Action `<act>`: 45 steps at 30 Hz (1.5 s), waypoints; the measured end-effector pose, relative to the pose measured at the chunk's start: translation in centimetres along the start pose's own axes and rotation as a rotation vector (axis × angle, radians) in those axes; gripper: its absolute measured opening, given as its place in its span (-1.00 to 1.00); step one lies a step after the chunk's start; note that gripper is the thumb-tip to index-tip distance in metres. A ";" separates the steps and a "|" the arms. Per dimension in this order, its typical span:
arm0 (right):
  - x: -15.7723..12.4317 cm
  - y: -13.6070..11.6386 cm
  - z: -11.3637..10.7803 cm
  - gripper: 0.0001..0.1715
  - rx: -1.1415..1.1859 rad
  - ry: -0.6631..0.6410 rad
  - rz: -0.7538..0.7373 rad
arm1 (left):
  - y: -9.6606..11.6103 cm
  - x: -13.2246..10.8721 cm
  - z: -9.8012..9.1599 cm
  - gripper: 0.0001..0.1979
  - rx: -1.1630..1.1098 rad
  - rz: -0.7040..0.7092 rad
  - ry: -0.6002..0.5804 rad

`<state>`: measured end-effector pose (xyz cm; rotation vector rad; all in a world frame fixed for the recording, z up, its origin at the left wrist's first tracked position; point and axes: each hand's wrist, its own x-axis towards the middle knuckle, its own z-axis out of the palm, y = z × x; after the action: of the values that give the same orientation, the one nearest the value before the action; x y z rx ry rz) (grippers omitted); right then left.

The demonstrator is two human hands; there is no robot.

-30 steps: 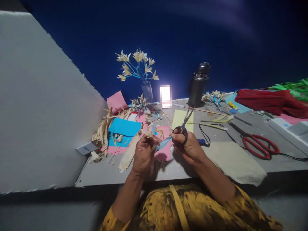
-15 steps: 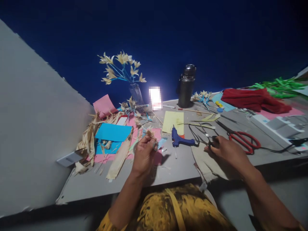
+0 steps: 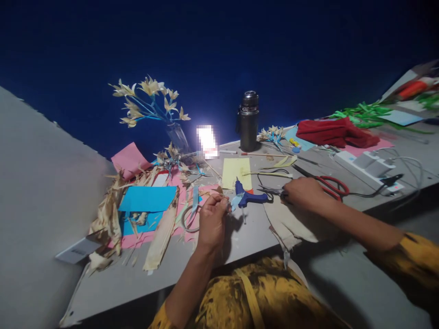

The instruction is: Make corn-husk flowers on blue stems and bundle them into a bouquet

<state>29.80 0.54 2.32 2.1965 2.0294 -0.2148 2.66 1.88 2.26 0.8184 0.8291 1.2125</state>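
Observation:
My left hand point(image 3: 213, 221) is closed in a pinch above the front of the table. What sits in its fingers is small and partly hidden. A pale blue scrap point(image 3: 236, 200) shows right beside the fingertips, overlapping the blue glue gun point(image 3: 253, 197) in view. My right hand point(image 3: 303, 194) is closed on the dark handles of a pair of scissors point(image 3: 269, 190), low over the table with the blades pointing left. Beneath that hand lies a beige husk sheet point(image 3: 284, 224). A pale ring point(image 3: 184, 219) with a greyish-blue strip lies left of my left hand.
Dried husks point(image 3: 106, 214), blue paper point(image 3: 149, 198) and pink paper point(image 3: 128, 160) crowd the left. Behind stand a glass vase point(image 3: 178, 137) of husk flowers and a dark flask point(image 3: 249, 123). Red-handled shears point(image 3: 334, 186), a power strip point(image 3: 366, 171) and red cloth point(image 3: 338, 132) lie right.
The view has swung to the right. My right hand, with the scissors, has come closer to the glue gun. My left hand has shifted right, uncovering the pale ring.

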 end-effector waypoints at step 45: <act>-1.3 -12.9 -0.5 -0.59 2.300 0.180 0.159 | -0.9 -1.8 -0.3 -0.76 0.156 0.001 0.002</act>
<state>16.82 0.40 2.97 2.5747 1.0508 -3.7110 2.52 -0.06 1.47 0.9443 0.9336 1.1600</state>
